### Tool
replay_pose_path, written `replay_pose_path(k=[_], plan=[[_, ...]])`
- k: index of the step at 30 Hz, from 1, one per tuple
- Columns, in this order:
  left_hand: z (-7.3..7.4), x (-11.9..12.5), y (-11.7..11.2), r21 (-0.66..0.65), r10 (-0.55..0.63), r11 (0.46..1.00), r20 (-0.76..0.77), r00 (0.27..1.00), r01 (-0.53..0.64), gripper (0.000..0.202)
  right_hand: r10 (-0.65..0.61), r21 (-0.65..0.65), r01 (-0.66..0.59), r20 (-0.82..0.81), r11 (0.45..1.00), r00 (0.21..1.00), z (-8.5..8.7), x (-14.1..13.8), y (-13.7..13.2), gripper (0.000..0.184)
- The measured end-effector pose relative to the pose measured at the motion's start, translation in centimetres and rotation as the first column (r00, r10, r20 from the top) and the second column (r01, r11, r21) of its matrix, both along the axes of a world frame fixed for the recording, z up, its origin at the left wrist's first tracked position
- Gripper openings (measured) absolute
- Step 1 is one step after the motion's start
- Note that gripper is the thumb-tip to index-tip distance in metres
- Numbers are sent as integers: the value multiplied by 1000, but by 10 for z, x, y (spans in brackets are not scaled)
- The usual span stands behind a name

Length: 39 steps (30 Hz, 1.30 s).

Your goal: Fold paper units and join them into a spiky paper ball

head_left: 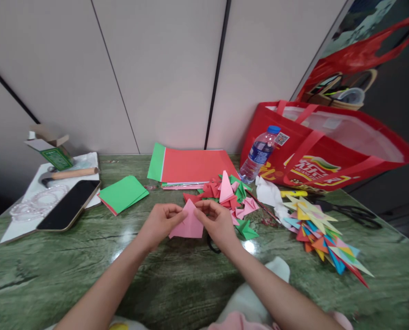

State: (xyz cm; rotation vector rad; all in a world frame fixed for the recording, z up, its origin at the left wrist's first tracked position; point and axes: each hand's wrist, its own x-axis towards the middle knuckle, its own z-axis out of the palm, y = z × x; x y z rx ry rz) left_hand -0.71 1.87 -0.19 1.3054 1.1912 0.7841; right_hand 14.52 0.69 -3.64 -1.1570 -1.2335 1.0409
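A pink sheet of paper, folded to a point at the top, is held up between my two hands above the table. My left hand pinches its left slanting edge with thumb and fingers. On the other side, my right hand pinches the right slanting edge near the peak. Just behind the right hand lies a heap of folded red, pink and green paper pieces. A dark loop, perhaps a scissors handle, shows partly under the right hand.
Stacked red and green sheets lie against the wall. Small green sheets, a phone and a hammer-like tool are left. Rightward are a water bottle, a red bag, colourful folded paper and black scissors.
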Motion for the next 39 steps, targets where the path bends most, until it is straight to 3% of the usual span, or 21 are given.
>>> replay_pose_path(k=[5, 9, 15, 21, 26, 29, 32, 36, 39], plan=[[-2, 0, -1, -2, 32, 999, 14, 999, -32, 25, -40, 35, 38, 58, 999, 998, 0, 0, -1, 12], [-4, 1, -1, -6, 46, 999, 39, 998, -46, 24, -95, 147, 71, 168, 987, 981, 1, 2, -4, 8], [-4, 2, -1, -1, 92, 996, 81, 992, -93, 24, -84, 308, 0, 259, 951, 962, 4, 2, -5, 14], [-1, 0, 1, -17, 128, 992, 97, 987, -127, 25, 13, 253, -74, 234, 965, 972, 3, 1, -4, 24], [-1, -1, 1, -29, 111, 994, 99, 989, -109, 26, 110, 125, -114, 39, 986, 993, 2, 1, -2, 18], [0, 0, 1, -30, 92, 996, 96, 991, -89, 27, 108, 30, -106, -68, 994, 992, 1, 0, -2, 24], [2, 1, -1, -12, 53, 999, 82, 995, -52, 29, 118, 42, -116, -48, 992, 992, 1, -1, -3, 24], [4, -1, 0, 7, 9, 1000, 31, 999, -9, 33, 126, 123, -134, 66, 983, 990, 1, 0, -2, 8], [2, -4, 2, 14, -19, 1000, -2, 1000, 19, 34, 166, 108, -169, 37, 980, 986, 2, 0, -2, 10]])
